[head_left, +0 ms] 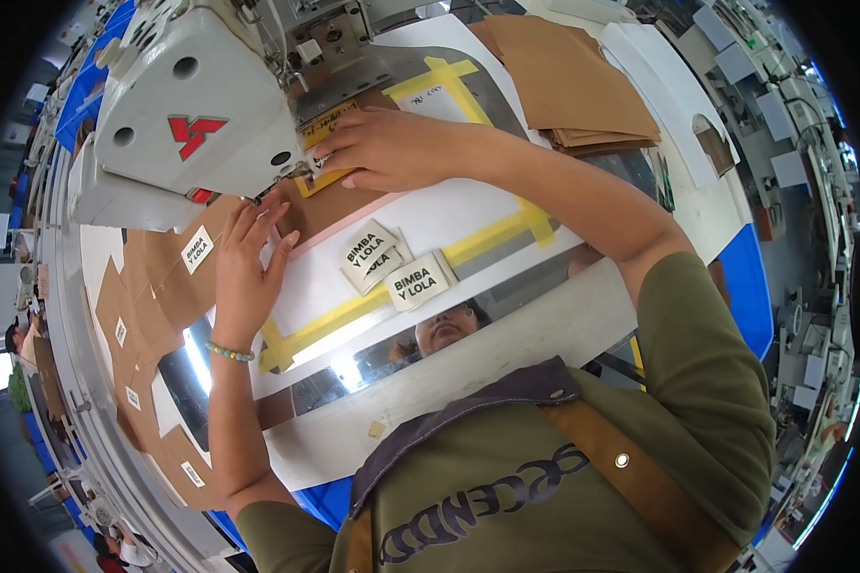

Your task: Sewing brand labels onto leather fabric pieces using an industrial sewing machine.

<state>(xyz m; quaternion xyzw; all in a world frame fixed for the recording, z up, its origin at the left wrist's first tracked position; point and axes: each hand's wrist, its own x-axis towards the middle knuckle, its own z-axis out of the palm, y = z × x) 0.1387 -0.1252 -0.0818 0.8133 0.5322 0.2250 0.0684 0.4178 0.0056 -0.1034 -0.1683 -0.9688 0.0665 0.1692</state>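
- Two bare hands work at one white sewing machine point(186, 124), which stands toward the far left corner of the surface.
- The left hand point(248, 253), one beaded bracelet point(230, 352) at its wrist, lies with fingers and thumb apart, its fingertips by the left end of one brown panel point(327, 214).
- The right hand point(392, 148) bends over one yellow guide point(327, 179) near the needle area; whether its fingers pinch anything cannot be told. The two hands are apart.
- The brown panel lies under the right hand, its near edge bordered by one pink strip point(339, 229), beyond the middle of one white sheet point(330, 277).
- Two small piles of pale labels rest toward the sheet's near edge: a left pile point(365, 250), at least two labels showing, and a right pile point(418, 283), hidden layers uncounted.
- Yellow tape point(330, 329) runs along the sheet's near edge.
- Four white labels point(197, 248) show on brown pieces point(167, 306) spread along the surface's left edge.
- One stack of brown pieces point(573, 76), too tight to count, sits toward the far right corner.
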